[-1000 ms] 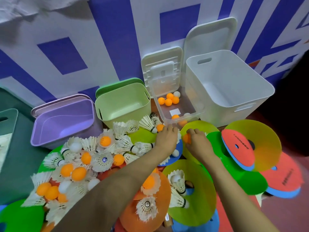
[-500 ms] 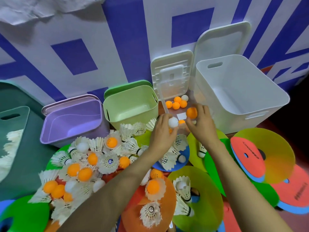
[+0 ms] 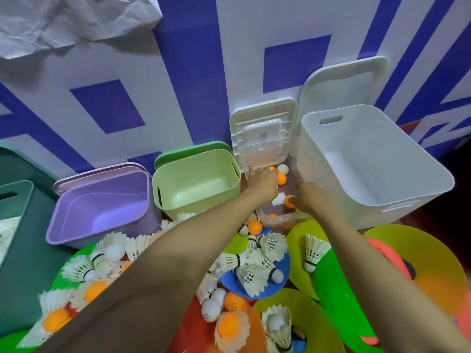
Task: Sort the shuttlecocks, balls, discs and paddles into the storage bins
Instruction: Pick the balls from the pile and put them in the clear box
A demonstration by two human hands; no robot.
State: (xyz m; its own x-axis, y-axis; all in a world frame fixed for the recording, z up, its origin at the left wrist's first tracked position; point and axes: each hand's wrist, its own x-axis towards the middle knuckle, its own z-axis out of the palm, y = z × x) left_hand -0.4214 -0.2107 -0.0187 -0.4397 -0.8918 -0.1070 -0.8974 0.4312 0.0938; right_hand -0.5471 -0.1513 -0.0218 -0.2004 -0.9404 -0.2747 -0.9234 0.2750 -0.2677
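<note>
An orange ball (image 3: 289, 201) is being pinched at the fingertips of the right hand (image 3: 313, 200), low over the clear bin (image 3: 278, 220). It is probably being set in rather than tossed, so that it is not being bounced out. The left hand (image 3: 263, 181) is being reached deeper into the same bin, at ten o'clock of the right hand. Its palm is being turned away, so it cannot be told whether anything is being held.

Other balls (image 3: 281, 178) are being gathered at the bin's far end. Its lid (image 3: 263, 133) is being leaned upright against the wall (image 3: 198, 72) at twelve o'clock, leaving the mouth free. The green bin (image 3: 196, 184) and purple bin (image 3: 102, 207) at nine o'clock, and the white bin (image 3: 369, 174) at three o'clock, are being kept open and unfilled, likely for the other kinds.

The surface (image 3: 413, 221) is being covered almost wholly at six o'clock by shuttlecocks (image 3: 254, 273), loose balls and coloured discs (image 3: 433, 266); only a reddish strip is showing. The wall is showing blue blocks on white, with a crumpled white sheet (image 3: 63, 19) being hung at eleven o'clock.
</note>
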